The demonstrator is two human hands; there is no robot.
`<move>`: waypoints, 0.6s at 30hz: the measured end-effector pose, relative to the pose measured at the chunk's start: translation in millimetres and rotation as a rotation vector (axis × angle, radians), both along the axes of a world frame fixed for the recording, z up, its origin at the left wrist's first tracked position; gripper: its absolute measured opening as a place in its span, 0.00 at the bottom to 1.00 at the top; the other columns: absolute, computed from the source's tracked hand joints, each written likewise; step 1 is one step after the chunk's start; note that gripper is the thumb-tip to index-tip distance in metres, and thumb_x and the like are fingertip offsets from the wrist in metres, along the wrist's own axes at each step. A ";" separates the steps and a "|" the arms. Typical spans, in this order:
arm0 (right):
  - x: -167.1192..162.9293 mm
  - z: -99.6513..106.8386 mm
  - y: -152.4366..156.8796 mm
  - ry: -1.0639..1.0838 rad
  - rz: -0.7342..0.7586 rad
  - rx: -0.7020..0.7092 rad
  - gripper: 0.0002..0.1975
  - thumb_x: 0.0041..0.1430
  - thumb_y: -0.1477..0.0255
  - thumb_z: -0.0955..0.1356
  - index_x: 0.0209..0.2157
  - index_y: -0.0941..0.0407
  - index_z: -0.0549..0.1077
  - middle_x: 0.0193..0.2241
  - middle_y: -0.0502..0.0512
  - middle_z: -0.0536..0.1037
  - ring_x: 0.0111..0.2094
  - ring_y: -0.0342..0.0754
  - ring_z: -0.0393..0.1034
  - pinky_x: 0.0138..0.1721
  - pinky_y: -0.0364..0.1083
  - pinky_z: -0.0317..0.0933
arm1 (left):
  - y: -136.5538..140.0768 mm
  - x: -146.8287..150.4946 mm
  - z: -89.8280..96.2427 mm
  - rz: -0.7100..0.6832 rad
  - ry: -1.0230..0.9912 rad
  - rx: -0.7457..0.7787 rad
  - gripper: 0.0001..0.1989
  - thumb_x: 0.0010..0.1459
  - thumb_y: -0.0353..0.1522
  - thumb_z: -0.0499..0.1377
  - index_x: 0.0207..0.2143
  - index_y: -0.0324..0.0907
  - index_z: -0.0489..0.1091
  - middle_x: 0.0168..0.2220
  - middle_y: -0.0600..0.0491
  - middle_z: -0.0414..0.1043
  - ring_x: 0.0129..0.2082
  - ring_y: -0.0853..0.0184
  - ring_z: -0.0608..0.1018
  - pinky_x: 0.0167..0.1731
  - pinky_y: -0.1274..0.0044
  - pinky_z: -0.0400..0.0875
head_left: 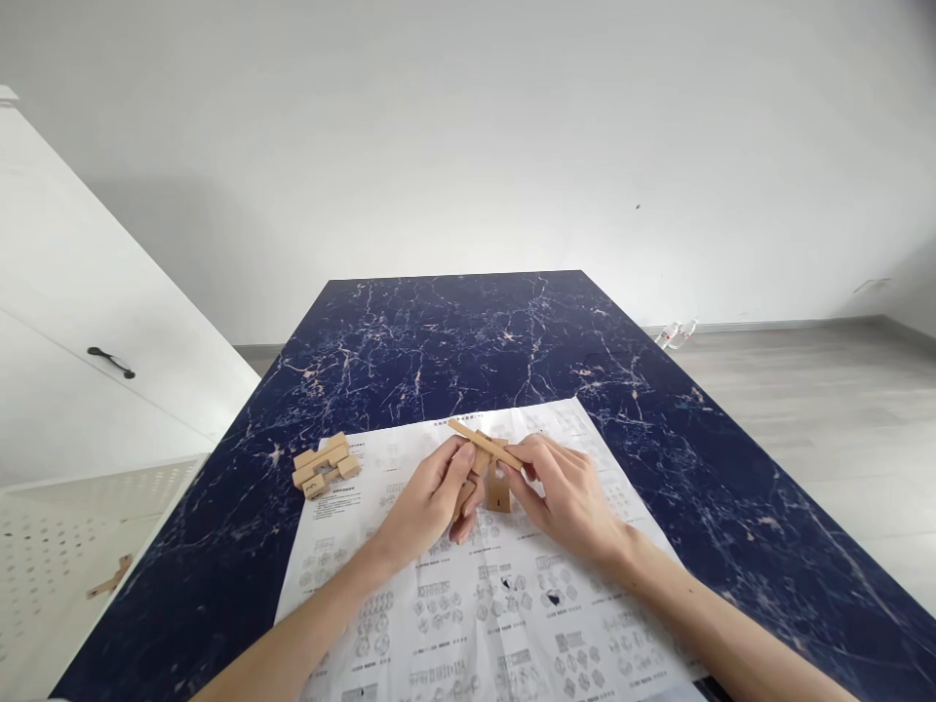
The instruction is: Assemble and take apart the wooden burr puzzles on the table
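Observation:
Both hands meet above a printed instruction sheet (439,546) of small puzzle diagrams. My left hand (431,487) is closed around a few light wooden puzzle pieces (481,460), partly hidden by its fingers. Across their top lies a slim wooden strip (468,431), slanting down to the right. My right hand (563,478) pinches the strip's right end between thumb and fingers. Just under the strip, between the hands, a wooden piece (498,495) with a small dark mark shows; I cannot tell whether it is joined to the others.
Notched wooden blocks (326,466) sit clustered at the sheet's upper left corner. The sheet lies on a dark blue marble-patterned table (453,341). Left of it are a white cabinet (109,292) and a perforated white surface (51,546) bearing a wooden piece (109,577). A wall stands beyond.

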State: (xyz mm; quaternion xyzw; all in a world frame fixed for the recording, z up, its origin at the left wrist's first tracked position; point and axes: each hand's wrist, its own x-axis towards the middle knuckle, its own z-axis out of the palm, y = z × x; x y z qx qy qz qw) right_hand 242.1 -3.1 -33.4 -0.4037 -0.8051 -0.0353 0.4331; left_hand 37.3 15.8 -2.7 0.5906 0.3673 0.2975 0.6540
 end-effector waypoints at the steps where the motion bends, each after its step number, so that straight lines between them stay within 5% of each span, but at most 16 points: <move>1: -0.9 0.6 -0.5 -0.002 -0.005 0.003 0.06 0.74 0.78 0.65 0.44 0.53 0.65 0.27 0.48 0.73 0.24 0.44 0.64 0.25 0.44 0.57 | -0.3 0.8 0.2 0.008 0.001 -0.008 0.20 0.75 0.51 0.51 0.41 0.44 0.65 0.22 0.64 0.60 0.13 0.77 0.64 0.16 0.82 0.64; 18: -7.4 0.5 -3.8 0.008 -0.120 0.064 0.04 0.73 0.78 0.66 0.41 0.56 0.67 0.25 0.45 0.70 0.21 0.40 0.61 0.24 0.43 0.52 | -4.0 6.3 0.0 -0.007 -0.039 -0.039 0.20 0.74 0.52 0.51 0.43 0.46 0.63 0.20 0.67 0.56 0.11 0.79 0.56 0.12 0.84 0.68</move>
